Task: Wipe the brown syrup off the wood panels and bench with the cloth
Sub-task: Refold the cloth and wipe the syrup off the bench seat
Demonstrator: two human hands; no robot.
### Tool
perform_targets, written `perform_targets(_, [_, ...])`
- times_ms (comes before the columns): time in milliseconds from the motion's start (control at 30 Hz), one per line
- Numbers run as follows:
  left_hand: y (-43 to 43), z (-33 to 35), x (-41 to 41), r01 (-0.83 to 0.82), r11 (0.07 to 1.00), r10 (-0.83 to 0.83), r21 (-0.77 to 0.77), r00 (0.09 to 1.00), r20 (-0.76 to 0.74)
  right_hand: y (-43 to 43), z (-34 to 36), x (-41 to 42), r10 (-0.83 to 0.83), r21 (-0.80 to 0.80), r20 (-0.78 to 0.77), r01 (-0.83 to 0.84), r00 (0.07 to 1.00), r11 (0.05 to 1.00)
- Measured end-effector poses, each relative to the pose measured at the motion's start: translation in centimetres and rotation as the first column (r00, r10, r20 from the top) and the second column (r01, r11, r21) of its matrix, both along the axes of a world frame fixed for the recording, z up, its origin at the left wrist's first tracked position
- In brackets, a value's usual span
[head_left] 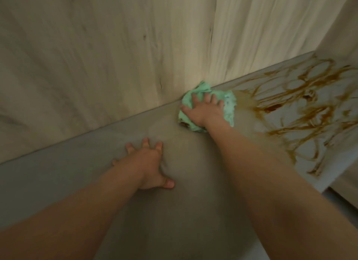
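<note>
A crumpled mint-green cloth (228,110) lies on the grey bench (58,174) right where it meets the pale wood panels (116,56). My right hand (203,109) presses flat on the cloth with fingers spread. Brown syrup (302,112) runs in looping streaks over the right part of the bench, starting just right of the cloth, where it is smeared thin. A dark syrup stain shows on the cloth's near edge. My left hand (150,164) rests on the bare bench to the lower left, fingers spread.
The bench ends at a front edge (327,188) on the lower right, with a pale floor or lower surface beyond it. A second wood panel (341,33) stands at the far right corner.
</note>
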State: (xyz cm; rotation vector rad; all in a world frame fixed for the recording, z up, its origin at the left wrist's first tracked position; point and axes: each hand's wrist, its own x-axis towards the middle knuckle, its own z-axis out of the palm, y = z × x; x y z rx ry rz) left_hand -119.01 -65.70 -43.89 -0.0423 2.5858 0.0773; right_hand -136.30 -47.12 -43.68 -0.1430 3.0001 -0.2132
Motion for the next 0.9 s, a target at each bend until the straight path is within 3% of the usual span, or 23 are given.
perform_targets(133, [-0.4,-0.5,-0.7,0.03,1.0,-0.03,-0.009,0.999,-0.021,-1.1,-0.1,7.1,0.355,-0.014,-0.016,-0.356,0.935,0.935])
perform_targets(233, [-0.1,0.0,-0.5,0.029,0.999,-0.03,-0.025,0.999,-0.034,2.5,0.0,11.5,0.487,-0.02,-0.035,-0.488,0.873,0.873])
perform_targets(467, [0.3,0.4,0.3,0.042,0.997,-0.047,-0.06,0.995,-0.086,7.7,0.3,17.9,0.161,0.019,0.007,-0.161,0.987,0.987])
perform_targets(600, [0.6,0.6,0.6,-0.014,1.0,0.011,-0.02,0.991,-0.132,6.7,1.3,22.8,0.231,-0.101,0.092,-0.222,0.969,0.97])
perform_targets(700, [1.0,1.5,2.3,-0.057,0.998,0.058,0.007,0.984,-0.171,8.4,2.9,26.1,0.197,-0.257,-0.052,-0.204,0.979,0.945])
perform_targets(833, [2.6,3.1,4.3,-0.08,0.996,0.07,-0.032,0.966,-0.25,10.8,2.8,29.6,0.321,-0.104,-0.037,-0.324,0.946,0.941])
perform_targets(900, [3.5,3.7,5.0,-0.035,0.999,0.026,-0.024,0.952,-0.305,11.1,2.2,29.7,0.307,-0.133,-0.072,-0.315,0.949,0.94])
